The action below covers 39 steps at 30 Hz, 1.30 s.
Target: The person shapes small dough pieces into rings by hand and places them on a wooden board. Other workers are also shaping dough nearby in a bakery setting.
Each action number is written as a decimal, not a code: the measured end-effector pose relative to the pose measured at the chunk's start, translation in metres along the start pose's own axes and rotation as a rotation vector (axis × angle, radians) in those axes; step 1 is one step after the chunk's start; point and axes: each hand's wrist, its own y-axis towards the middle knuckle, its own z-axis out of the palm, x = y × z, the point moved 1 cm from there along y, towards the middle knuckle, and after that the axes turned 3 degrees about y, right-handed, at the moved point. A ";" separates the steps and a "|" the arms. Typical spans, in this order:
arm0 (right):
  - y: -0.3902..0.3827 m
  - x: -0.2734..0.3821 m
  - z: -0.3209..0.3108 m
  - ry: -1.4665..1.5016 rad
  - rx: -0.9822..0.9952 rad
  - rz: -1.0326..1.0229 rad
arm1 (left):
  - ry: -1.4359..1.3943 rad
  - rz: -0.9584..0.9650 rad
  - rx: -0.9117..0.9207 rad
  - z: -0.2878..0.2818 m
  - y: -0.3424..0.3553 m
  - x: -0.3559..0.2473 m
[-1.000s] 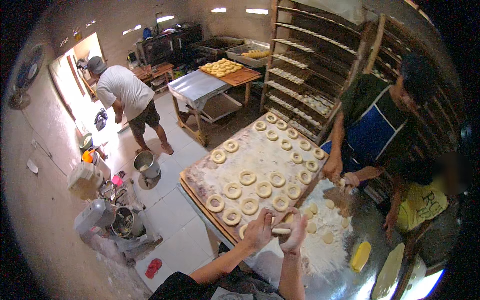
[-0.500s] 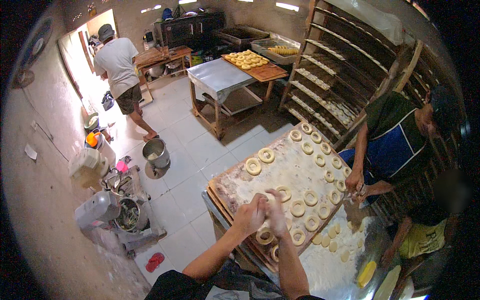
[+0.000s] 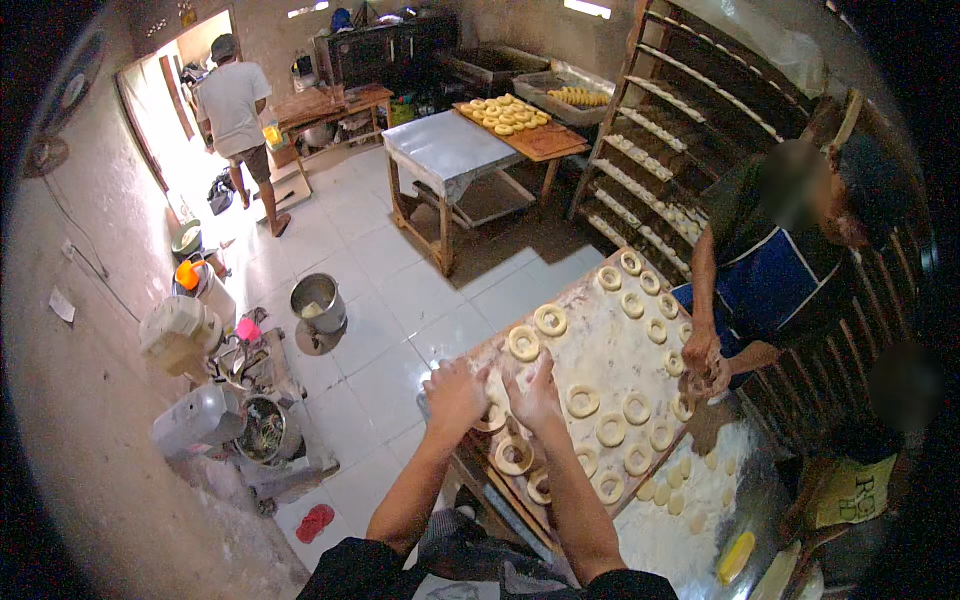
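Observation:
My left hand (image 3: 455,392) is over the left edge of the floured wooden board (image 3: 595,350), fingers apart and curved down. My right hand (image 3: 533,400), dusted with flour, is just right of it, fingers also apart. A pale dough ring (image 3: 489,420) lies between and below my hands, partly hidden by them; whether my fingertips touch it is unclear. Several more rings (image 3: 582,400) lie in rows on the board. To the right, flat dough rounds (image 3: 675,478) lie on flour on the metal tabletop, near a yellow block (image 3: 736,558).
A co-worker (image 3: 765,280) works at the board's right; another person (image 3: 850,490) is below. Someone (image 3: 230,110) stands by the doorway. A bucket (image 3: 316,305), mixers (image 3: 195,420) and red sandal (image 3: 315,522) are leftward. Behind are a steel-topped table (image 3: 440,150) and tray rack (image 3: 665,130).
My hands, earlier together around a piece of dough, have separated and moved up and leftward over the board. The person at the back has walked farther toward the doorway.

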 end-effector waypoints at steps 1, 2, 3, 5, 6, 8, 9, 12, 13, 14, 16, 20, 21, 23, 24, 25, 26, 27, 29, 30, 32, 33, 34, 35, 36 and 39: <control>-0.002 0.000 0.000 -0.050 0.010 -0.047 | -0.065 -0.012 -0.021 -0.002 0.003 0.007; -0.006 -0.003 -0.002 -0.100 0.023 -0.081 | -0.112 -0.021 -0.017 -0.002 0.000 0.015; -0.009 -0.005 0.003 -0.203 0.051 -0.069 | -0.142 -0.050 -0.007 0.000 -0.008 0.020; -0.019 -0.011 0.012 -0.397 0.043 -0.170 | -0.059 0.072 0.021 0.005 -0.023 0.021; -0.021 -0.014 0.017 -0.496 0.038 -0.213 | -0.017 0.124 0.035 0.008 -0.027 0.021; -0.023 -0.020 0.025 -0.561 0.014 -0.312 | -0.039 0.143 0.051 0.015 -0.030 0.024; -0.023 -0.022 0.028 -0.578 0.018 -0.337 | -0.045 0.152 0.041 0.020 -0.030 0.026; -0.022 -0.025 0.033 -0.550 0.043 -0.364 | 0.084 0.157 0.055 0.039 -0.024 0.035; -0.023 -0.026 0.033 -0.527 0.043 -0.357 | 0.047 0.179 0.116 0.044 -0.018 0.040; -0.024 -0.028 0.030 -0.495 0.020 -0.350 | 0.044 0.194 0.192 0.049 -0.013 0.043; -0.034 -0.033 0.023 -0.389 -0.183 -0.521 | 0.002 0.246 0.168 0.053 -0.006 0.047; -0.085 -0.095 -0.029 -0.102 -0.276 -0.417 | 0.109 0.234 0.068 0.046 -0.009 0.039; -0.106 -0.119 -0.051 -0.060 -0.348 -0.400 | 0.057 0.214 0.111 0.042 -0.012 0.035; -0.147 -0.175 -0.101 -0.076 -0.425 -0.178 | 0.011 0.137 0.010 0.039 -0.022 0.022; -0.169 -0.207 -0.133 -0.128 -0.441 -0.008 | 0.007 0.077 -0.107 0.039 -0.030 0.013; -0.190 -0.235 -0.158 -0.188 -0.571 0.122 | -0.003 0.004 -0.234 0.039 -0.039 0.004; -0.211 -0.261 -0.182 -0.226 -0.715 0.207 | -0.107 0.160 -0.305 0.043 -0.048 -0.013; -0.227 -0.282 -0.202 -0.273 -0.726 0.185 | -0.216 0.306 -0.380 0.050 -0.058 -0.035; -0.239 -0.306 -0.225 -0.424 -0.653 0.124 | -0.438 0.394 -0.354 0.065 -0.091 -0.080; -0.242 -0.313 -0.232 -0.526 -0.570 0.086 | -0.571 0.404 -0.303 0.083 -0.119 -0.113; -0.241 -0.318 -0.240 -0.626 -0.462 0.011 | -0.605 0.550 -0.005 0.107 -0.160 -0.180; -0.241 -0.316 -0.241 -0.625 -0.431 -0.021 | -0.679 0.479 0.218 0.118 -0.181 -0.208; -0.243 -0.316 -0.243 -0.579 -0.331 -0.020 | -0.539 0.631 0.125 0.125 -0.205 -0.233; -0.246 -0.315 -0.244 -0.368 -0.270 -0.042 | -0.508 0.764 0.084 0.131 -0.225 -0.253; -0.252 -0.315 -0.247 -0.174 -0.284 -0.018 | -0.495 0.897 0.079 0.134 -0.241 -0.266; -0.292 -0.319 -0.255 0.199 -0.364 0.011 | -0.490 0.720 0.416 0.146 -0.277 -0.292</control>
